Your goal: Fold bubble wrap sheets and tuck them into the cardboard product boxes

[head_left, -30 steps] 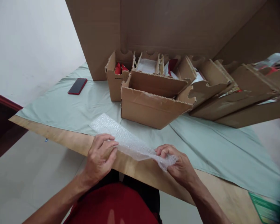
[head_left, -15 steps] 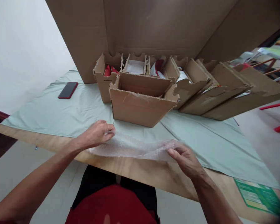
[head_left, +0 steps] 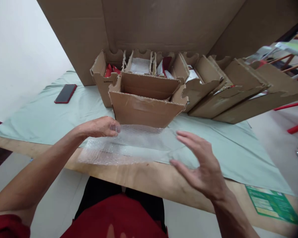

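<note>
A clear sheet of bubble wrap [head_left: 134,145] stretches across the table's front edge, its near part over bare wood. My left hand [head_left: 101,127] pinches its upper edge left of the middle. At the right end of the sheet, my right hand [head_left: 198,158] is open, thumb and fingers spread apart, close to the wrap's edge without gripping it. Just beyond the sheet stands a cardboard box [head_left: 146,107] with an open top; its inside shows no contents I can make out.
Behind it is a row of open cardboard bins, one with red packets [head_left: 111,70], another with white wrap [head_left: 140,65]. A phone [head_left: 65,93] lies at left on the green cloth [head_left: 39,115]. A green printed sheet [head_left: 270,203] is at right. Tall cardboard panels [head_left: 164,26] stand behind.
My right hand has let go of the bubble wrap and opened. The wrap has spread wider and flatter, and my left hand has lifted its upper edge slightly away from me.
</note>
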### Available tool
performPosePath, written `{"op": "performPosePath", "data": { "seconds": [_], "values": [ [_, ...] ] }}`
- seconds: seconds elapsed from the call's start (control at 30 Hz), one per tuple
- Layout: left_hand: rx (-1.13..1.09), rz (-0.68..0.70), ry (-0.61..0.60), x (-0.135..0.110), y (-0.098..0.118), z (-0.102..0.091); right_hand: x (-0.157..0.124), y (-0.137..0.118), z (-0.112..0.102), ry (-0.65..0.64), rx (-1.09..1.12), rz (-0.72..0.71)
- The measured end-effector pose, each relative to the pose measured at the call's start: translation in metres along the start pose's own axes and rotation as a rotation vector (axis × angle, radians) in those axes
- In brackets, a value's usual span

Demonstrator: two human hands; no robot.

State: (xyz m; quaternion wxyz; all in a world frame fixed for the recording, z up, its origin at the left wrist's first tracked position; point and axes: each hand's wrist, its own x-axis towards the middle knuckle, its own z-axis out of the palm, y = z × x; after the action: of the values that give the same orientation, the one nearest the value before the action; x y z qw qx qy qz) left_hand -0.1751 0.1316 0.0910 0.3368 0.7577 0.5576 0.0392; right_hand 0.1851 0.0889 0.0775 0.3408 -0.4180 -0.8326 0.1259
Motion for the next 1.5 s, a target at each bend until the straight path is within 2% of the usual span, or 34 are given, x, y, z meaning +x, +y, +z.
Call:
{"op": "performPosePath", "data": {
  "seconds": [0.03, 0.1, 0.2, 0.3, 0.4, 0.47, 0.53, 0.6, 0.67, 0.73, 0.83, 0.9, 1.07, 1.17, 1.23, 1.3, 1.4, 1.43, 1.5],
  "values": [
    [0.012, 0.004, -0.003, 0.001, 0.001, 0.001, 0.003, -0.010, 0.000, -0.107, -0.023, -0.098],
    [0.031, 0.015, -0.012, 0.006, 0.001, 0.003, 0.008, -0.024, 0.006, -0.345, -0.034, -0.185],
    [0.052, 0.026, -0.017, 0.017, -0.002, 0.008, 0.004, -0.030, 0.017, -0.644, 0.044, -0.135],
    [0.095, 0.027, 0.035, 0.027, -0.003, 0.015, -0.009, -0.025, 0.019, -0.785, 0.177, -0.039],
    [0.182, -0.013, 0.223, 0.024, 0.000, 0.026, -0.018, -0.018, 0.009, -0.694, 0.240, 0.104],
    [0.244, -0.048, 0.385, 0.012, 0.000, 0.034, -0.017, -0.010, 0.000, -0.546, 0.236, 0.202],
    [0.287, -0.045, 0.608, -0.004, -0.004, 0.041, -0.010, 0.002, -0.006, -0.393, 0.210, 0.286],
    [0.254, -0.030, 0.859, -0.016, -0.013, 0.045, 0.003, 0.017, -0.009, -0.219, 0.164, 0.350],
    [0.088, -0.041, 0.998, -0.017, -0.022, 0.043, 0.020, 0.034, -0.004, -0.072, 0.132, 0.386],
    [-0.163, -0.070, 0.965, -0.008, -0.026, 0.040, 0.040, 0.051, 0.006, -0.025, 0.168, 0.376],
    [-0.472, -0.011, 0.809, 0.014, -0.018, 0.040, 0.069, 0.068, 0.027, -0.121, 0.295, 0.336],
    [-0.582, 0.028, 0.745, 0.024, -0.007, 0.047, 0.082, 0.074, 0.036, -0.181, 0.332, 0.330],
    [-0.633, 0.010, 0.757, 0.031, 0.014, 0.069, 0.092, 0.079, 0.037, -0.156, 0.308, 0.326],
    [-0.598, 0.041, 0.775, 0.034, 0.014, 0.070, 0.087, 0.083, 0.036, -0.123, 0.280, 0.342],
    [-0.573, 0.074, 0.787, 0.034, 0.007, 0.063, 0.081, 0.088, 0.037, -0.101, 0.261, 0.358],
    [-0.561, 0.051, 0.866, 0.031, -0.008, 0.049, 0.075, 0.095, 0.038, -0.080, 0.265, 0.357],
    [-0.590, -0.114, 1.092, 0.031, -0.037, 0.023, 0.069, 0.106, 0.040, -0.065, 0.323, 0.316],
    [-0.604, -0.171, 1.134, 0.034, -0.047, 0.014, 0.069, 0.109, 0.041, -0.073, 0.342, 0.308],
    [-0.636, -0.227, 1.135, 0.046, -0.064, -0.001, 0.072, 0.113, 0.044, -0.112, 0.366, 0.326]
  ]
}}
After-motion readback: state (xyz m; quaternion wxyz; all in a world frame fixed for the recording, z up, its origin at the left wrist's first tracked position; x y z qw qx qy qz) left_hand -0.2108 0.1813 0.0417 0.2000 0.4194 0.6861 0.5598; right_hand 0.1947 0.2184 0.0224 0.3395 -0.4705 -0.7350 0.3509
